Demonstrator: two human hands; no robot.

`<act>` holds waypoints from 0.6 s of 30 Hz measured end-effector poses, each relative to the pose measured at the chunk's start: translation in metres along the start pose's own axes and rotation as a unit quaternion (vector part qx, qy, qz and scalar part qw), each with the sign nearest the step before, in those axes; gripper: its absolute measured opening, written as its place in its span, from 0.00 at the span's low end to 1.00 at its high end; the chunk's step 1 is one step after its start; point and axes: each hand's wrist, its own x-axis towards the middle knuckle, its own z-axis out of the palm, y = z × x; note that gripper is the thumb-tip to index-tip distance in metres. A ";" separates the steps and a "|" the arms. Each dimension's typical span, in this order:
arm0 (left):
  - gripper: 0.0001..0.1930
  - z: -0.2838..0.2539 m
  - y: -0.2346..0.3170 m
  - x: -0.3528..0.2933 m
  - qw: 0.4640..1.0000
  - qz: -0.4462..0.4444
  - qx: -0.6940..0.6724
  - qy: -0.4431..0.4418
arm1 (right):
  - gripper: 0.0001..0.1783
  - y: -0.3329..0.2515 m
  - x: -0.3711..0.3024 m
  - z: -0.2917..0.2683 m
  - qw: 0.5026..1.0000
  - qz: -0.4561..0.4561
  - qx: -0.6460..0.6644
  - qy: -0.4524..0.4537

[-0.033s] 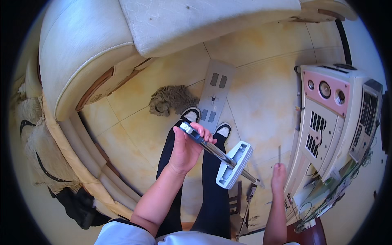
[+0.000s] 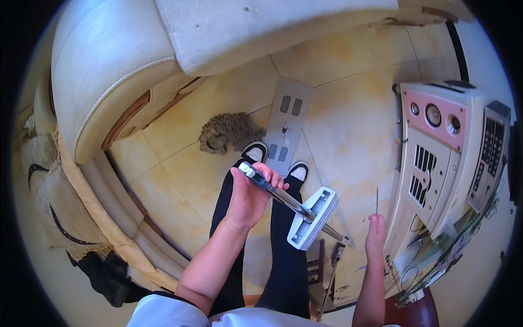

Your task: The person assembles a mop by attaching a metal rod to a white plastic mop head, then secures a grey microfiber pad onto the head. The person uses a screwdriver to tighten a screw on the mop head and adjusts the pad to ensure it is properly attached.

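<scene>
I hold one metal pole (image 2: 292,203), one thin rod (image 2: 377,200), and count one white bracket (image 2: 321,224), one grey panel (image 2: 284,119), two shoes (image 2: 298,172).

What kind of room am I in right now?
Probably a home living room: there's a large cream padded sofa with brown trim, a pink-and-white box with round speakers on the right, and glossy yellowish-cream floor tiles.

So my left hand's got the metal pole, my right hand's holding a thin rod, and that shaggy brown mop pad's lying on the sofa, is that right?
Not quite: the shaggy brown mop pad lies on the tiled floor, not the sofa, as the head view shows. Your left hand does have the metal pole, and your right hand a thin rod.
</scene>
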 end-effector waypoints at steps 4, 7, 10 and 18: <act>0.35 0.016 -0.004 0.005 0.999 -0.024 0.015 0.045 | 0.08 -0.178 -0.035 -0.017 0.960 0.055 0.229 -0.150; 0.34 0.026 -0.002 0.002 0.996 -0.031 0.024 0.081 | 0.04 -0.222 -0.041 0.003 0.960 -0.171 0.129 -0.179; 0.35 0.032 0.001 -0.002 0.995 -0.029 0.030 0.089 | 0.05 -0.223 -0.036 0.025 0.967 -0.147 0.112 -0.178; 0.36 0.036 0.000 -0.001 0.993 -0.015 0.063 0.102 | 0.04 -0.221 -0.027 0.030 0.978 -0.152 0.055 -0.134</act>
